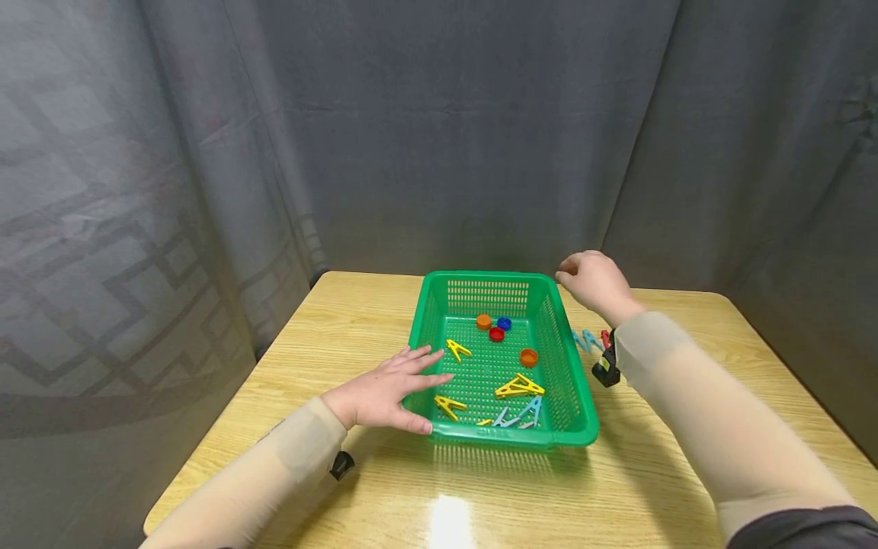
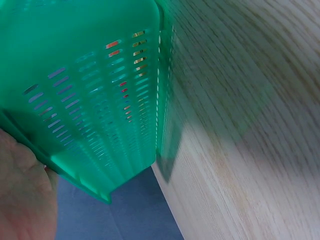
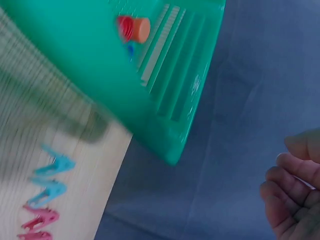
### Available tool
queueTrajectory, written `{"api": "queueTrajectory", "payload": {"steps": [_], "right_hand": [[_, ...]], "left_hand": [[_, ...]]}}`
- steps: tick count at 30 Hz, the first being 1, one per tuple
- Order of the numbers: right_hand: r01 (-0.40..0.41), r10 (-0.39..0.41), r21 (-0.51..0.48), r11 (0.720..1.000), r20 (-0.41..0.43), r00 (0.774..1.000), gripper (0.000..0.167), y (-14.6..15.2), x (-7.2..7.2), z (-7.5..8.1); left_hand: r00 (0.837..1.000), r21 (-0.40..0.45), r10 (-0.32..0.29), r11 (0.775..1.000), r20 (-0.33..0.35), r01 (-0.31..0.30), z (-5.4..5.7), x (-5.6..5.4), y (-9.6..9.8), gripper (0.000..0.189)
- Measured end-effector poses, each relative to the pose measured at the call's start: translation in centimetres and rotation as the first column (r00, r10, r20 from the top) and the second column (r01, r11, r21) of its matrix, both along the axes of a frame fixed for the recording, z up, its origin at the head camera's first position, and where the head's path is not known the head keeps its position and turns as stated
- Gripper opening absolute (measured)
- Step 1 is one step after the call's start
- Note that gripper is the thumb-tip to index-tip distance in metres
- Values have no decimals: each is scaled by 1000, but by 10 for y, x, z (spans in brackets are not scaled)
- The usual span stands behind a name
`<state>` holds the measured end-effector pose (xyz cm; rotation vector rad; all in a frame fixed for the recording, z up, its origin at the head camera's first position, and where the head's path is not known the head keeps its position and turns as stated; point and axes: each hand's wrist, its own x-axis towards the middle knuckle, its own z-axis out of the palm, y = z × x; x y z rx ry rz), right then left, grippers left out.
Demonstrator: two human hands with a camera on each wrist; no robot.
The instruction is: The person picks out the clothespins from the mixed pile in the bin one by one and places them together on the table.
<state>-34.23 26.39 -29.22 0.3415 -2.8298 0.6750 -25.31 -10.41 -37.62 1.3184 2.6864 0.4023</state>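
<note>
A green plastic basket (image 1: 480, 436) stands on the table, holding bottle caps and clothespins. Toward its far end are a blue cap (image 1: 504, 324), a red cap (image 1: 497, 334) and an orange cap (image 1: 483, 322); another orange cap (image 1: 529, 357) lies nearer. Yellow clothespins (image 1: 519, 386) and light blue clothespins (image 1: 531, 410) are spread over the near half. My left hand (image 1: 384, 387) rests at the basket's left rim near the front corner, fingers spread over it. Past the far right corner, my right hand (image 1: 595, 284) is raised with loosely bent fingers (image 3: 281, 192) and holds nothing.
Right of the basket, on the table (image 1: 329, 335), blue clothespins (image 3: 47, 192) and red clothespins (image 3: 40, 217) lie in a row, partly hidden by the right wrist in the head view. Grey curtains (image 1: 466, 137) hang behind the table's far edge and along both sides.
</note>
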Motion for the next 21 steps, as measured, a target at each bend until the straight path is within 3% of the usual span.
{"api": "queueTrajectory", "payload": {"steps": [13,21], "right_hand": [[-148,150,33,988,-40,988,28,-55,2,-7],[-186,186,57,981,18,982,28,-82,1,-20]], "left_hand": [[1000,3,2,1000,3,-2,-1,0,-1,79],[1000,1,7,1000,4,-7,-1,-1,0,79]]}}
